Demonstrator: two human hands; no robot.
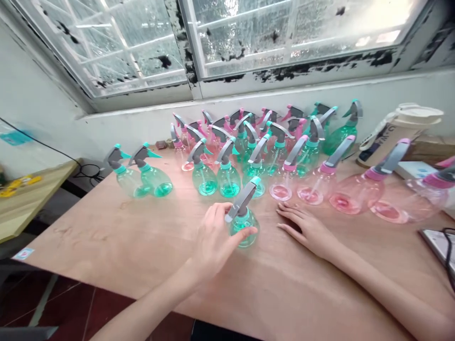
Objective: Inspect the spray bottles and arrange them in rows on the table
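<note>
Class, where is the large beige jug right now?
In the head view, the beige jug stands at the right, near the wall, behind pink spray bottles.

Wooden table (142,246) | green spray bottles (228,181) | pink spray bottles (355,194) | beige flask (394,135) | sticker (23,254) at left corner

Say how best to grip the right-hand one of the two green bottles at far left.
I'd take the right green bottle by its narrow neck, from the near right, beneath the teal trigger: the rounded body flares below, and the other green bottle crowds its left.
</note>
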